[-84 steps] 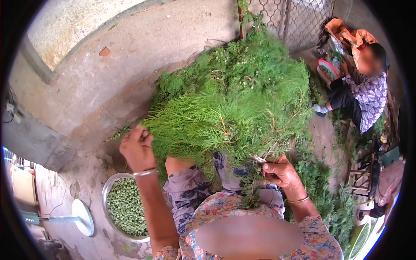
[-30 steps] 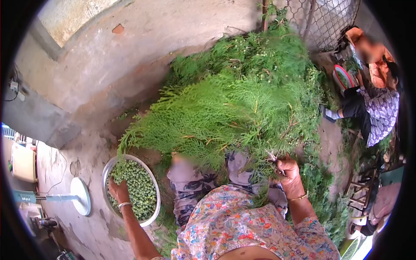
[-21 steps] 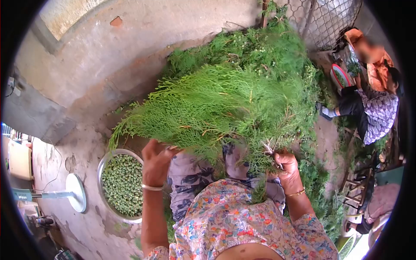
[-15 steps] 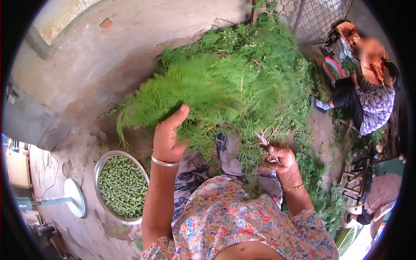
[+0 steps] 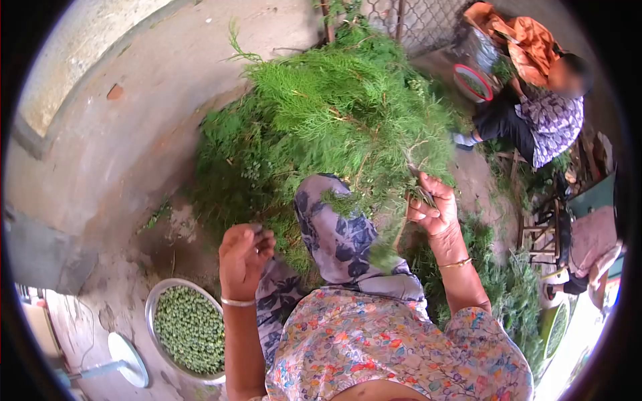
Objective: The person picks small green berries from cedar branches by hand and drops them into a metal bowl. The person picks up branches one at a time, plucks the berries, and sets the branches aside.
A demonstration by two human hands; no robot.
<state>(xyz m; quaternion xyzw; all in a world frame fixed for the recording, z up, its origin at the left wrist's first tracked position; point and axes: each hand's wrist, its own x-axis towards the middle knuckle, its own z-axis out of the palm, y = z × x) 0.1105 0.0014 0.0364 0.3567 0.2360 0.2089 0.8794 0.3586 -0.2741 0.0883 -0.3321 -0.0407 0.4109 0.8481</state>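
Note:
My right hand [image 5: 438, 204] is closed around the woody stem of a leafy conifer branch [image 5: 334, 100], whose feathery green sprays reach up and left over my knee. My left hand [image 5: 244, 260] is apart from the branch, its fingers curled in together; something small and dark shows at the fingertips, too small to name. Below it on the left stands a wide metal basin [image 5: 151, 314] full of small round green cones [image 5: 190, 331]. Behind the held branch lies a large heap of similar cut greenery [image 5: 234, 144].
A wall [image 5: 160, 100] runs along the back left, with wire mesh [image 5: 428, 20] beyond the heap. At right sits another person [image 5: 552, 123] beside a red-rimmed bowl [image 5: 457, 75]. A pale round fan-like object [image 5: 128, 361] stands lower left. More greenery [image 5: 495, 287] lies to my right.
My left hand has come off the foliage and dropped down towards the basin, fingers now curled. The branch has risen and tilted upward in my right hand. The view has shifted right.

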